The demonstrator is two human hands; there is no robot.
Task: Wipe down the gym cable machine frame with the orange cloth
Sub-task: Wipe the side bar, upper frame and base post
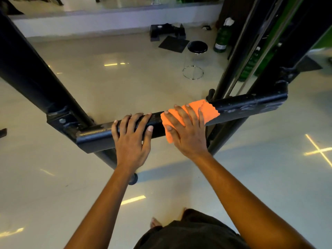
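Observation:
A black horizontal crossbar of the cable machine frame (248, 106) runs across the middle of the view, joined to black uprights at both ends. The orange cloth (208, 109) lies draped over the bar's top and front. My right hand (186, 130) presses flat on the cloth, fingers spread, thumb over the front face. Just to its left, my left hand (132, 135) wraps over the bare bar, fingers curled over the top. The bar's paint looks scuffed to the right of the cloth.
A black-topped stool with a chrome ring base (196, 51) stands on the glossy floor beyond the bar. A green bottle (221, 39) and dark mats (173, 44) lie near the back wall. The left upright (27, 69) slants away. My bare foot (155, 222) shows below.

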